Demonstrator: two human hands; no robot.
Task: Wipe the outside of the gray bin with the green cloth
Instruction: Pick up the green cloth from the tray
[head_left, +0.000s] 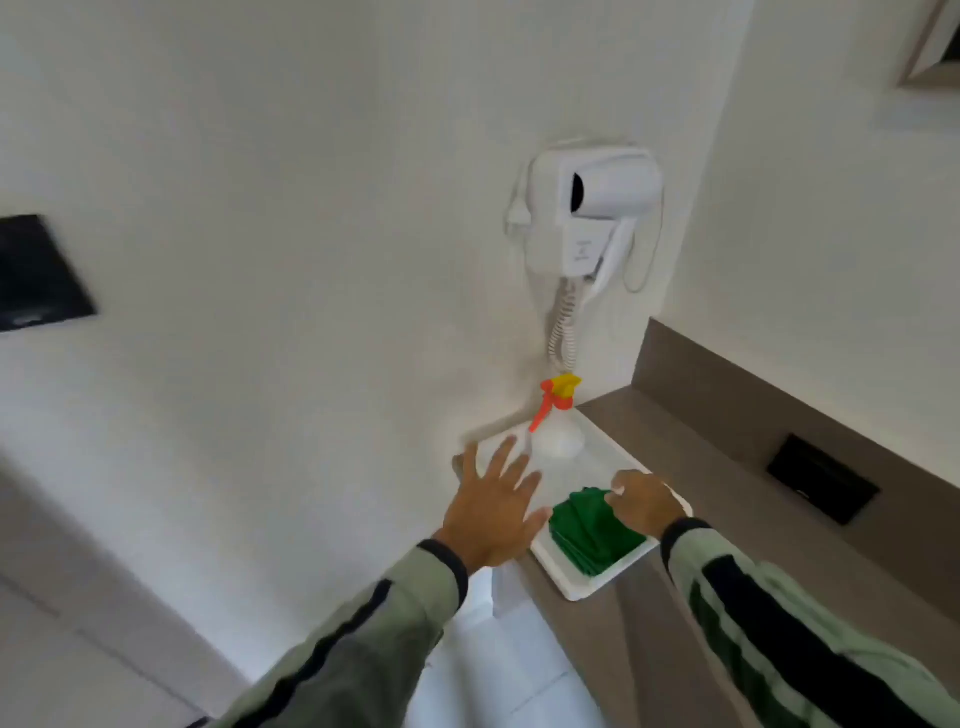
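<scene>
- While the right hand (647, 501) sits on the far edge of the green cloth (592, 530), its fingers are curled down onto the fabric — pinching or just resting on it, cannot tell.
- Green cloth is folded, lying in the near end of a white tray (582, 584).
- Tray rests on the brown desk (727, 467), close to the wall corner.
- Left hand (493, 512) is spread wide, fingers splayed, holding nothing — hovering at the tray's left edge, beside the cloth.
- Spray bottle (553, 421) with orange trigger and yellow nozzle stands at the tray's far end, well apart from the cloth.
- White hair dryer (592, 208) hangs on the wall above, coiled cord dropping toward the bottle.
- Gray bin: out of view.
- Both sleeves light green with dark stripes.
</scene>
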